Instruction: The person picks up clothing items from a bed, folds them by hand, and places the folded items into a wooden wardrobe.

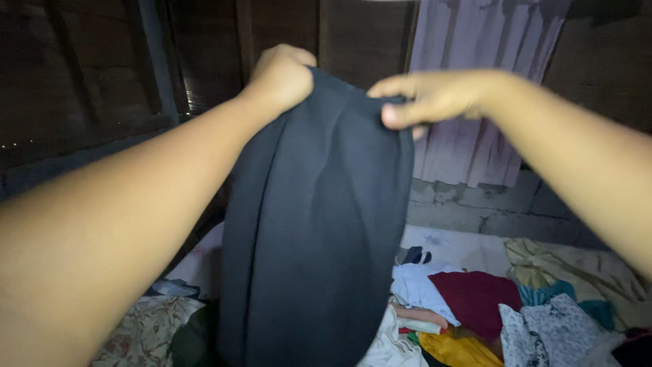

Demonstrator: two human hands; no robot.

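Holding the dark garment [316, 238] aloft, I pinch its top edge: left hand [282, 75] at 11 o'clock, right hand [428, 95] at 1 o'clock. Judged risk: the thin right-hand pinch slips, dropping it onto the clothes pile [475, 312].

matt dark cloth garment [316, 231] — rough concrete wall [475, 204]

- Left hand [282, 75]: raised on an outstretched arm, fingers curled into a closed fist.
- Right hand [431, 98]: raised level with it, thumb pinched against the fingers.
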